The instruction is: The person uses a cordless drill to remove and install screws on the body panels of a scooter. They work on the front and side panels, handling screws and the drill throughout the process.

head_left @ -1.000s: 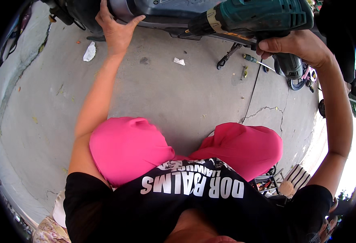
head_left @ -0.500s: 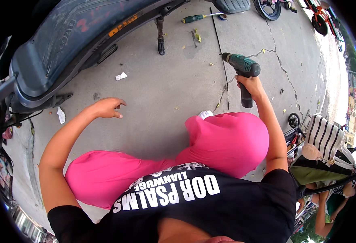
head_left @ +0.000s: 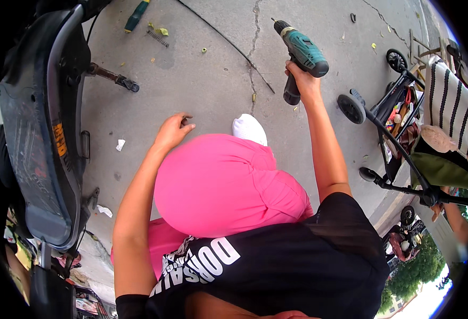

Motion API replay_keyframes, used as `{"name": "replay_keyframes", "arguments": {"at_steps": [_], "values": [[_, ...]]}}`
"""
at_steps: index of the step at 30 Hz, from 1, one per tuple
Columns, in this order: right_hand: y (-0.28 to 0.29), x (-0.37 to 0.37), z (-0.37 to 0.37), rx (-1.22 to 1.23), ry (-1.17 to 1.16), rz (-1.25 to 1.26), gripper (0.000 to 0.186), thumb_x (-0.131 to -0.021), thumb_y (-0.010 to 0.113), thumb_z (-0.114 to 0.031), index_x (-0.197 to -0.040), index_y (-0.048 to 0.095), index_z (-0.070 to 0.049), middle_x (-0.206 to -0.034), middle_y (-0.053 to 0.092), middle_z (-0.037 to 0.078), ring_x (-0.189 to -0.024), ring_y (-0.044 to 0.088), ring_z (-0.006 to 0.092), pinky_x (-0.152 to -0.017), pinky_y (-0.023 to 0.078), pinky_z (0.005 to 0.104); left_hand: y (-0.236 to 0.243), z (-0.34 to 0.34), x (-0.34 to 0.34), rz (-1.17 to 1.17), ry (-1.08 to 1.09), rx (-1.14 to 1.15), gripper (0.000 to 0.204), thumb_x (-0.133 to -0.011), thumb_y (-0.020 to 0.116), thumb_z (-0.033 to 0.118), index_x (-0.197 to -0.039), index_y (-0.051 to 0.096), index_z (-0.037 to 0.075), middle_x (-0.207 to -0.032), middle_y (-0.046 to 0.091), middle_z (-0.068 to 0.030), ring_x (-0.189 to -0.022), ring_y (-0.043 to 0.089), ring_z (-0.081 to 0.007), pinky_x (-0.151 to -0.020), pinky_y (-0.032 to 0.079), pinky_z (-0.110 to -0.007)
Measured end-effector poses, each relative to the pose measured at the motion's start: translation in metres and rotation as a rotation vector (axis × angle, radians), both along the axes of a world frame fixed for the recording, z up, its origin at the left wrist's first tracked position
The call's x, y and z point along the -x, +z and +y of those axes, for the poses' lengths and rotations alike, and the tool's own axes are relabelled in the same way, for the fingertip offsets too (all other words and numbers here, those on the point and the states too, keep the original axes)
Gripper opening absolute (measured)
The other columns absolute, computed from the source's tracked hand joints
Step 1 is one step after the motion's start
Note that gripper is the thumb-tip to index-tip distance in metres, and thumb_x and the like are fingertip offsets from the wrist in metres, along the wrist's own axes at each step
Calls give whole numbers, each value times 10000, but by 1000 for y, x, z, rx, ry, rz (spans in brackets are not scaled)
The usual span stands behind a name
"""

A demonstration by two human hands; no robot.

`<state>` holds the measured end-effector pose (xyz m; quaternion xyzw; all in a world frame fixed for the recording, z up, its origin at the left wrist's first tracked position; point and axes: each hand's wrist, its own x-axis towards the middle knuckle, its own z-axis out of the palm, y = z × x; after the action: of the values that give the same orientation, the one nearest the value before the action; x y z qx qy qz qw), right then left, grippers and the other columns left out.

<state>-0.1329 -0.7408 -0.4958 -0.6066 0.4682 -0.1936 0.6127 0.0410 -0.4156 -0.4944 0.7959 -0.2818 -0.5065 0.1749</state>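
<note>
A green and black cordless drill (head_left: 305, 50) is in my right hand (head_left: 303, 82), which wraps round its grip. A thin bit points from its chuck toward the far left. The tool hangs above the concrete, apart from other things. Nothing is in my left hand (head_left: 173, 131); its fingers are loosely bent and apart, beside my pink-clad knee (head_left: 218, 186). The white tip of my shoe (head_left: 249, 129) shows between my two hands.
On the left stands an electric scooter (head_left: 42, 143) with its kickstand (head_left: 114, 77) sticking out. A screwdriver (head_left: 136, 17), a spring (head_left: 158, 39) and a long thin dark rod (head_left: 228, 45) lie on the ground. At right are a stroller (head_left: 380, 125) and another person's arm (head_left: 457, 222).
My view has turned to the right, so the scooter now runs along the left edge and the stroller shows more fully. My knees have shifted; the drill stays in my right hand.
</note>
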Motion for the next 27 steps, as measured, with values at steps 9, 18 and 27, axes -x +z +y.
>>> {"name": "replay_keyframes", "arguments": {"at_steps": [9, 18, 27], "values": [[0, 22, -13, -27, -82, -26, 197, -777, 669, -42, -956, 590, -15, -782, 598, 43, -641, 589, 126, -593, 487, 273, -23, 8, 42, 129, 64, -185, 323, -853, 625, 228, -1024, 633, -46, -851, 665, -170, -771, 641, -248, -686, 496, -363], [-13, -11, 36, -206, 21, -3, 192, -796, 643, -61, -975, 604, -7, -787, 605, 30, -668, 588, 125, -618, 475, 275, -18, 14, 63, 86, 69, -95, 384, -807, 615, 310, -1008, 641, -17, -944, 653, -230, -904, 625, -373, -792, 482, -434], [-36, -39, 84, -55, 384, 98, 274, -779, 703, -166, -1006, 640, -25, -846, 641, 38, -742, 584, 129, -674, 473, 304, -40, 28, 80, 145, 66, 55, 356, -800, 624, 306, -1004, 632, 15, -948, 649, -208, -908, 618, -364, -775, 478, -437]]}}
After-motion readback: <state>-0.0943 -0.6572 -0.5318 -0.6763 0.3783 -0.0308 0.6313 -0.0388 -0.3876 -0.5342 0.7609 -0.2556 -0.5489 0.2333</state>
